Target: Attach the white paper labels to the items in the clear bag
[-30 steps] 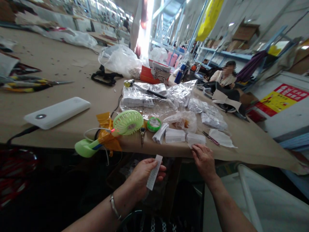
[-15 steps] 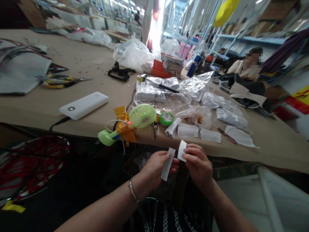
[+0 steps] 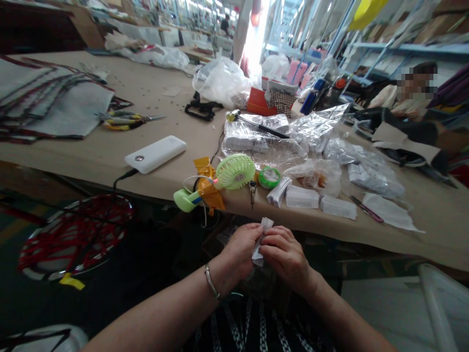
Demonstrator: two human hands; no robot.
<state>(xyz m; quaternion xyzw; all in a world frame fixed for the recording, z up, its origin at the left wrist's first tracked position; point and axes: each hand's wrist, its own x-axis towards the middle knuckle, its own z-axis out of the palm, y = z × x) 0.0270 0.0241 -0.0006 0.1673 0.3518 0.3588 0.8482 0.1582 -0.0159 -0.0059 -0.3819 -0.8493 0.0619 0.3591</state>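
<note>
Just below the table's front edge, my left hand (image 3: 240,247) pinches small white paper slips (image 3: 258,252) between thumb and fingers. My right hand (image 3: 286,252) is closed on the same slips from the other side, and the two hands nearly touch. How many slips there are I cannot tell. On the table edge above them stand stacks of white printed slips (image 3: 302,197), one of them fanned (image 3: 279,191). Beside these lie a green round tub (image 3: 269,178) with white contents and a small pointed metal tool (image 3: 252,193).
A green handheld fan (image 3: 235,171) is taped at the edge, near a white power bank (image 3: 156,154). Pliers (image 3: 124,120), a hammer-like tool (image 3: 256,124), plastic-wrapped bundles (image 3: 245,139) and a pink-handled cutter (image 3: 366,209) lie about. A person (image 3: 406,98) sits at the right.
My right hand has moved left and brought its white slip against the one in my left hand. The whole view has shifted, so the table things appear further right.
</note>
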